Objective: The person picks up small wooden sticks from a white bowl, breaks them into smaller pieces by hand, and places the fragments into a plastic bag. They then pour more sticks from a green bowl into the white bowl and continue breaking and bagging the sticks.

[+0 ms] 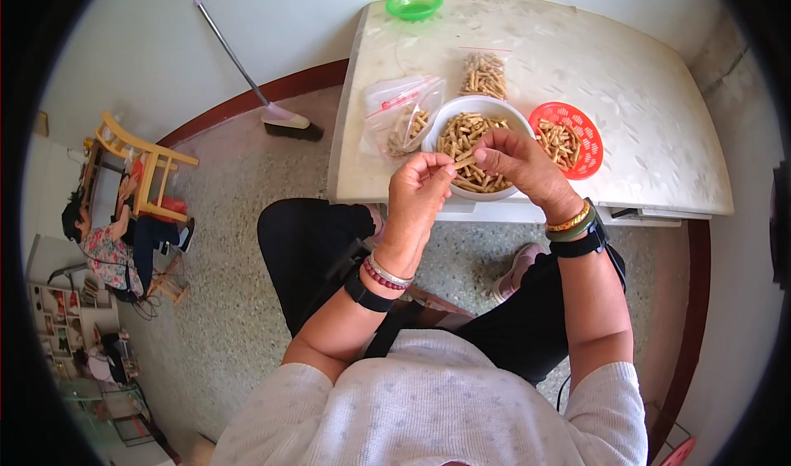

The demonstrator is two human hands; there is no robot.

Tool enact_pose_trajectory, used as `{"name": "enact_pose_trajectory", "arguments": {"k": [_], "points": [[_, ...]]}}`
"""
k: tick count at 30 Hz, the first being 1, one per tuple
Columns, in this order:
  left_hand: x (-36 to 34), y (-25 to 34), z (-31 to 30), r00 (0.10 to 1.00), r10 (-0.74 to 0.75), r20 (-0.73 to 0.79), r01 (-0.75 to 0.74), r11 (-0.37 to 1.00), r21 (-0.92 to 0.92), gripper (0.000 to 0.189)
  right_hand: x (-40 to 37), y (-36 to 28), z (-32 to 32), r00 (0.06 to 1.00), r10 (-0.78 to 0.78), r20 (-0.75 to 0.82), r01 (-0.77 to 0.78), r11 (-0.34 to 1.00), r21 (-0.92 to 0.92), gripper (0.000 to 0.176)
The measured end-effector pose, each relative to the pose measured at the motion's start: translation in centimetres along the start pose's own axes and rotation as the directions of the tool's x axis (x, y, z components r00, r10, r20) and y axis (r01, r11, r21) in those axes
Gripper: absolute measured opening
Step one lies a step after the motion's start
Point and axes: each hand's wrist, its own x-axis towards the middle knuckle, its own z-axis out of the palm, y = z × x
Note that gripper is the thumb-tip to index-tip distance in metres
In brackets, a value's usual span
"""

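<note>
My left hand [418,196] and my right hand [527,168] meet over a white bowl [449,109], each with thumb and forefinger pinched. Between them they hold a short, pale tan stick [465,162], which looks like a piece of dried root. Many similar tan pieces [465,132] fill the bowl below. Just right of the bowl, a red perforated basket [590,146] holds more of these pieces. A zip bag [484,74] packed with them lies behind the bowl. To the left lies another clear zip bag [386,103], with some pieces near its lower end.
The pale table [643,87] has a green dish [414,4] at its far left corner. A broom [288,122] leans against the wall to the left. Farther left, a person [107,252] sits by a wooden chair [156,165]. My legs are under the table's front edge.
</note>
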Motion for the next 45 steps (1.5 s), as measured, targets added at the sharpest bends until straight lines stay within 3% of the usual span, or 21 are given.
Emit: {"name": "enact_pose_trajectory", "arguments": {"k": [5,10,12,13,15,16,18,20,22,23,25,27,31,33,36,42,45], "points": [[-0.1,-0.1,-0.2,0.995,0.103,-0.010,-0.101,0.990,0.098,0.007,0.5,0.5,0.1,1.000,-0.013,-0.004,0.013,0.994,-0.112,0.018],[0.5,0.3,-0.9,0.977,0.213,0.008,-0.210,0.955,0.208,0.008,1.0,-0.2,0.4,0.997,0.018,0.069,-0.011,0.995,-0.098,0.015],[0.5,1.1,-1.0,0.961,0.275,0.015,-0.258,0.881,0.396,0.012,1.3,-0.4,0.7,0.997,-0.070,-0.015,0.068,0.988,-0.139,0.013],[0.6,1.7,-1.0,0.960,0.278,0.015,-0.261,0.880,0.396,0.012,1.8,-0.1,0.7,0.997,-0.074,-0.014,0.071,0.988,-0.140,0.013],[1.1,3.1,-1.1,0.815,0.579,0.001,-0.440,0.619,0.651,0.020,2.7,0.3,1.0,0.901,-0.302,-0.312,0.241,0.945,-0.220,0.012],[1.7,3.3,-1.6,0.815,0.580,0.001,-0.441,0.618,0.651,0.020,2.7,0.3,1.0,0.900,-0.303,-0.312,0.242,0.945,-0.221,0.012],[3.7,3.6,-2.5,0.764,0.635,0.113,-0.440,0.385,0.811,0.024,2.6,-1.2,1.8,0.768,-0.554,-0.322,0.196,0.682,-0.705,0.012],[5.1,3.4,-3.2,0.791,0.606,0.077,-0.400,0.419,0.815,0.023,3.4,-0.9,2.4,0.754,-0.580,-0.309,0.224,0.668,-0.709,0.014],[6.0,3.1,-3.8,0.785,0.601,0.151,-0.394,0.296,0.870,0.019,4.0,-0.8,3.1,0.733,-0.645,-0.218,0.277,0.574,-0.770,0.014],[6.3,3.0,-3.9,0.784,0.601,0.152,-0.395,0.296,0.870,0.019,4.5,-0.6,3.5,0.715,-0.681,-0.159,0.348,0.544,-0.764,0.014],[6.8,2.8,-4.1,0.893,0.448,0.042,-0.270,0.459,0.847,0.012,5.2,-0.6,4.3,0.719,-0.687,-0.107,0.352,0.494,-0.795,0.013],[7.1,2.4,-4.3,0.901,0.433,0.014,-0.267,0.528,0.806,0.010,6.1,-0.3,4.5,0.725,-0.688,-0.006,0.363,0.390,-0.846,0.014],[7.9,1.3,-5.1,0.898,0.438,-0.052,-0.275,0.649,0.710,0.006,7.4,-0.4,5.5,0.798,-0.602,0.015,0.312,0.393,-0.865,0.016],[7.7,1.6,-5.1,0.894,0.442,-0.069,-0.277,0.668,0.690,0.005,7.9,-0.3,5.9,0.850,-0.526,-0.025,0.211,0.383,-0.899,0.014],[8.1,1.4,-5.7,0.898,0.431,-0.089,-0.270,0.698,0.663,0.005,8.8,0.4,5.8,0.793,-0.608,0.027,0.326,0.387,-0.862,0.013],[8.1,1.8,-5.9,0.904,0.420,-0.081,-0.254,0.679,0.688,0.009,8.2,0.6,5.3,0.805,-0.594,0.015,0.300,0.384,-0.873,0.016],[7.6,1.8,-5.3,0.896,0.439,-0.068,-0.275,0.668,0.692,0.012,7.4,0.5,3.7,0.760,-0.644,-0.089,0.386,0.557,-0.735,0.013]]}}
